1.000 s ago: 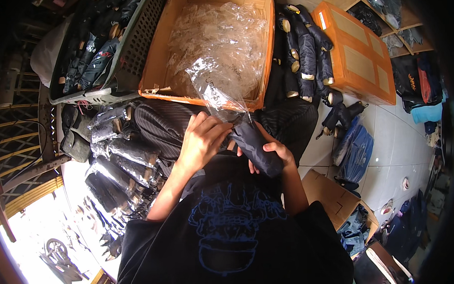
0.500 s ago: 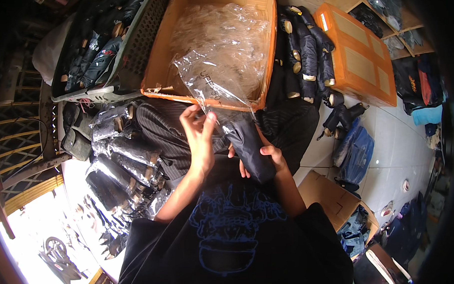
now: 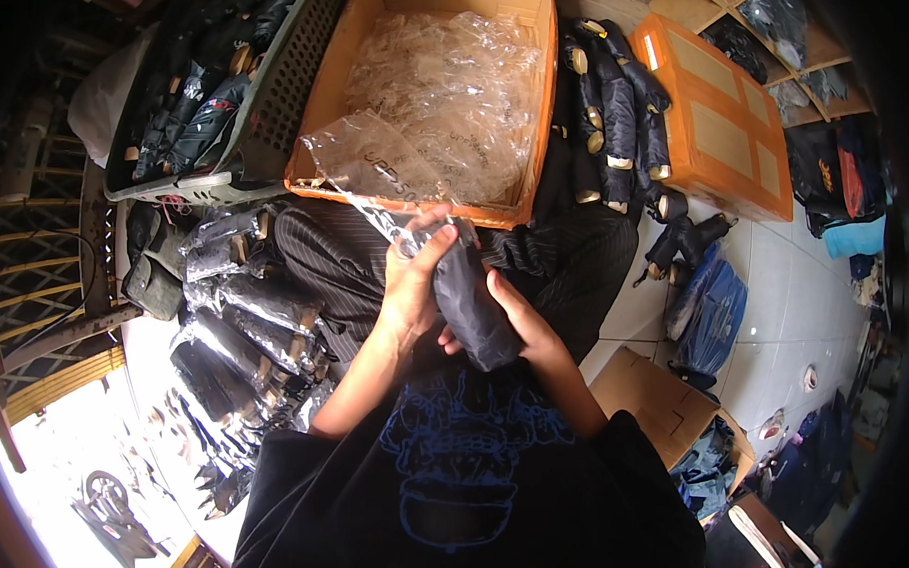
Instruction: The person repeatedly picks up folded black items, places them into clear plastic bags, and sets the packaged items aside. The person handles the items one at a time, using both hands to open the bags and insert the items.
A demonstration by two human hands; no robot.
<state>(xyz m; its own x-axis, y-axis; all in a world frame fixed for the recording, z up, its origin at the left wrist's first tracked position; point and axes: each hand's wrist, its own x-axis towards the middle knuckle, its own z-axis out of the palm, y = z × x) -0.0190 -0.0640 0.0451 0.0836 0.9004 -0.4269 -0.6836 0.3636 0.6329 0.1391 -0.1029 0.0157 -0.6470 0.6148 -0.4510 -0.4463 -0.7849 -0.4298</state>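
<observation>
A black folded compact umbrella [image 3: 473,313] lies tilted between my hands, above my lap. My left hand [image 3: 412,283] is closed round its far end, thumb on top, where a clear plastic bag [image 3: 370,165] bunches against it. The bag's loose part spreads away over the near edge of the cardboard box. Whether the umbrella's far end is inside the bag, I cannot tell. My right hand [image 3: 524,322] grips the umbrella from the right side, its thumb along the fabric; most of its fingers are hidden underneath.
An open cardboard box [image 3: 301,154] of clear bags stands ahead. Left of it is a dark crate [image 3: 297,84] of umbrellas; nearer lie several wrapped umbrellas [image 3: 236,342]. To the right are black umbrellas [image 3: 617,108], an orange-taped box [image 3: 724,114] and an open carton [image 3: 639,403].
My left hand has moved right and closed on the umbrella's far end. The bag's loose part has swung left and dropped toward the box edge. My right hand has shifted its grip along the umbrella.
</observation>
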